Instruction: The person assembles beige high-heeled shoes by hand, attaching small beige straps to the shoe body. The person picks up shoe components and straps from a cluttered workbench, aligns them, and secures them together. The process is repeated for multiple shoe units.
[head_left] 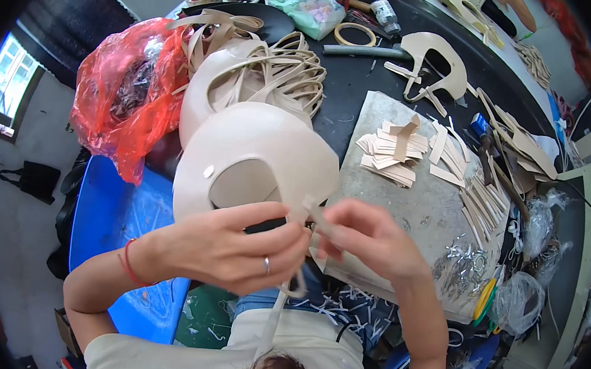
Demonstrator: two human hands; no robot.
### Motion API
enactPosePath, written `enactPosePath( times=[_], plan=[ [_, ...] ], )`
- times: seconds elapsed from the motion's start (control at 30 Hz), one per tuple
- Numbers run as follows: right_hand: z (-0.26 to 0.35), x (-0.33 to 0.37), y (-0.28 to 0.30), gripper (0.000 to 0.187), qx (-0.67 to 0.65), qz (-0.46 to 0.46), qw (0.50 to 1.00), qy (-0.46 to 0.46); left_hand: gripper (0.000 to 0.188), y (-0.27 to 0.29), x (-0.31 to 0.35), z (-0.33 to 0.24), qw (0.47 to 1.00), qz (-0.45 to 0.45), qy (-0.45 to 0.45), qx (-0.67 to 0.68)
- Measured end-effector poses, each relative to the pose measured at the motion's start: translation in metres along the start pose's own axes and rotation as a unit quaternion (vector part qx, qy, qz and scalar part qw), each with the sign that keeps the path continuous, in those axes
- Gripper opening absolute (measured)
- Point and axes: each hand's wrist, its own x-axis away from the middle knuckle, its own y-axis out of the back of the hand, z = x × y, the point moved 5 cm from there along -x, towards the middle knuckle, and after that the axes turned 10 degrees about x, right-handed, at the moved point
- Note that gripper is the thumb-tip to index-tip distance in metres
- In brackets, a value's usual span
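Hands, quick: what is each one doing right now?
Left hand: closed, pinching the thin beige strap.
Right hand: closed, fingers pinching the same strap's upper end.

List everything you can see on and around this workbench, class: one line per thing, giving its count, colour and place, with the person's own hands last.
Large leather cutout: one, cream, centre, just beyond the hands.
Strap pile: one heap, beige, behind the cutout.
Plastic bag: one, red, far left.
Small cut pieces: one stack, beige, on the grey slab.
Tape ring: one, tan, top centre.
Metal buckles: one heap, silver, right of the hands.
Thin strap: one, cream, hanging from the hands.
Left hand: holds the strap; ring on one finger.
Right hand: pinches the strap's end.
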Motion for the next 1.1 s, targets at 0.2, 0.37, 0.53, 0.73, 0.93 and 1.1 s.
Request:
enactPosePath(
  times=[0.2,0.37,0.53,0.73,0.93,1.1],
  plan=[
    [-0.021,-0.041,-0.033,0.018,-0.055,-0.065,0.996,0.024,0.038,-0.028,0.046,-0.027,0.828,-0.211,0.454,0.255],
    [-0.022,-0.037,-0.045,0.018,-0.028,-0.076,0.996,0.044,0.046,-0.077,0.061,-0.049,0.489,-0.401,0.585,0.508],
    [-0.004,-0.012,-0.037,0.012,0.282,-0.105,0.952,0.054,0.038,-0.081,0.063,-0.044,0.415,-0.422,0.563,0.576],
    [-0.005,-0.013,-0.045,0.01,0.357,-0.107,0.924,0.085,0.034,-0.078,0.061,-0.037,0.398,-0.425,0.562,0.587],
    [-0.006,-0.018,-0.047,0.01,0.374,-0.098,0.92,0.071,0.033,-0.075,0.064,-0.038,0.411,-0.425,0.547,0.592],
    [-0.011,-0.019,-0.046,0.009,0.31,-0.067,0.948,0.022,0.028,-0.077,0.068,-0.038,0.32,-0.424,0.539,0.654]
  ],
)
